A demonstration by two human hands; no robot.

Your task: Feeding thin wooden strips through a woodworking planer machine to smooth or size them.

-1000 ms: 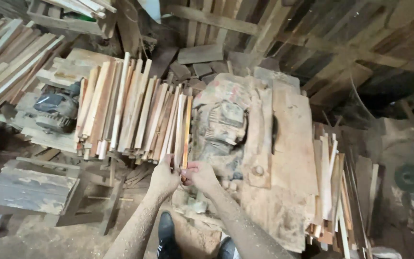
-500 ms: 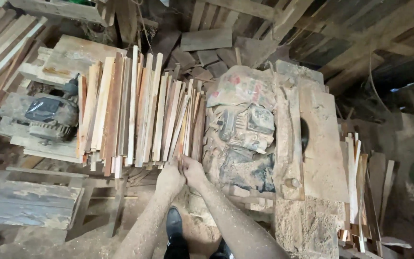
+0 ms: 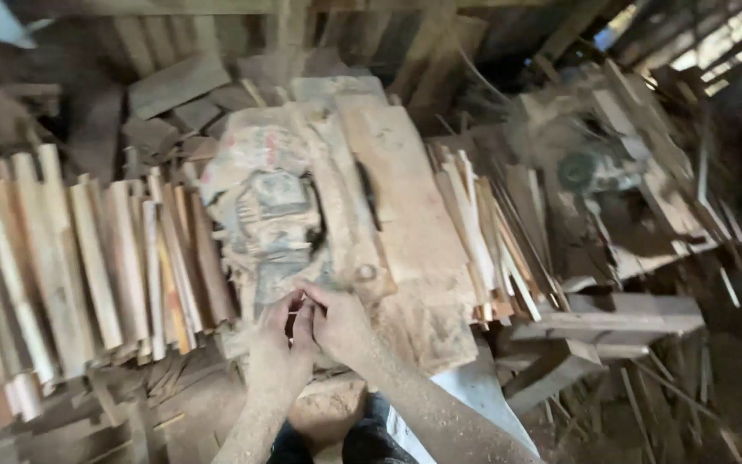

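**Fingers pinched together at the near edge of the saw table**

Fingers (image 3: pixel 302 302) of both hands meet low in the head view, tips pressed close around something small and dark between them; the frame is blurred, so I cannot tell what it is or whether either hand truly grips it. The left hand (image 3: pixel 275 344) comes up from below, the right hand (image 3: pixel 341 325) leans in from the right, and the two touch.

Just left of the hands lies the stack of thin wooden slats (image 3: pixel 88 275), their long axes running away from the person, near ends toward the hands; the left hand is the nearer. Ahead sits the saw table (image 3: pixel 405 215), with a dark blade slot (image 3: pixel 369 193) running along it and a round bolt head (image 3: pixel 364 273) just past the fingertips.

Draped over the table's left part is a crumpled, dusty printed sack (image 3: pixel 264 185), pale with reddish and dark patches. A second bundle of slats (image 3: pixel 483 241) leans at the table's right side.
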